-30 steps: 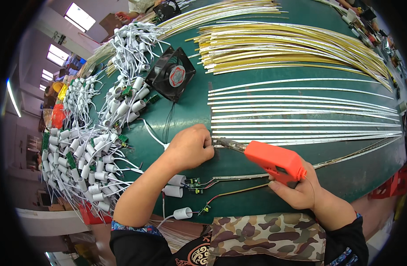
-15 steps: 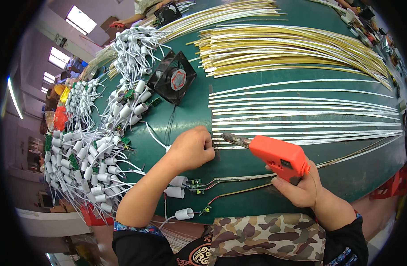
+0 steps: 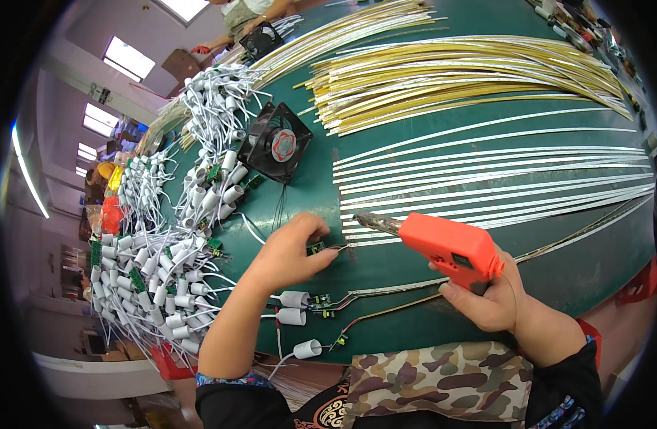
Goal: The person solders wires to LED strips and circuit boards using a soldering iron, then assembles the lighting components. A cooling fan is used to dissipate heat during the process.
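Note:
My left hand [image 3: 292, 250] is over the table with thumb and forefinger spread apart. A small green circuit board [image 3: 315, 249] shows between them, its thin wires reaching the end of the nearest white strip in the row. A white cord [image 3: 252, 227] runs under this hand; what lies beneath the palm is hidden. My right hand [image 3: 489, 300] is wrapped round an orange-red soldering gun [image 3: 450, 247], whose dark metal tip points left, above the strip ends. Closer to me, white cylindrical sockets [image 3: 292, 317] with circuit boards [image 3: 321, 304] are wired to strips [image 3: 393, 287].
A heap of white sockets with cords [image 3: 157, 279] covers the table's left side. A black fan [image 3: 277, 143] stands beside it. White LED-like strips [image 3: 486, 171] lie in a row; a yellow-and-white strip bundle [image 3: 457, 79] is behind. Another person's arm [image 3: 267, 16] shows at the far left.
My left hand has opened from a closed pinch and drawn back a little left, uncovering the circuit board. The soldering gun stays nearly in place while the view has shifted slightly.

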Demonstrator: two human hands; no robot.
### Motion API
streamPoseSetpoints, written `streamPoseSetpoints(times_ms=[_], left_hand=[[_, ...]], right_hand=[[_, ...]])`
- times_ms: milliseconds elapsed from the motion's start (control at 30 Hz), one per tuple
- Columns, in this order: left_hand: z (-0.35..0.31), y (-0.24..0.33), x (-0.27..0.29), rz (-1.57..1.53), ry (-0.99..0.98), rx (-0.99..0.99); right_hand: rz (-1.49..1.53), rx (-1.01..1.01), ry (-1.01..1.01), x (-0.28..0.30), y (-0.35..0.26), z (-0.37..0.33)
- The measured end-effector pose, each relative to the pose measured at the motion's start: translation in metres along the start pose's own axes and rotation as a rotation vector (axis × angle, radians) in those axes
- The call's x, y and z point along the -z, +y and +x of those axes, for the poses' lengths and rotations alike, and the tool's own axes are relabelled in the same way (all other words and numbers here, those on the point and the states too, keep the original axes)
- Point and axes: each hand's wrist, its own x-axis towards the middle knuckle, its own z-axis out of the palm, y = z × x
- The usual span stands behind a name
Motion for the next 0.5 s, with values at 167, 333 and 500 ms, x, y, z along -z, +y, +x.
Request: streamPoseSetpoints(times_ms=[167, 333, 500], left_hand=[[-0.031, -0.023, 0.005, 0.359, -0.001, -0.225], [-0.049, 0.015, 0.021, 0.292, -0.065, -0.216], [-0.095, 0.058, 0.043, 0.116, -0.468, -0.27]], right_hand=[[-0.006, -0.012, -0.058, -0.001, -0.01, 0.003], [0.22, 0.018, 0.053, -0.003, -0.018, 0.007], [0.271, -0.056, 0.251, 0.011, -0.027, -0.005]])
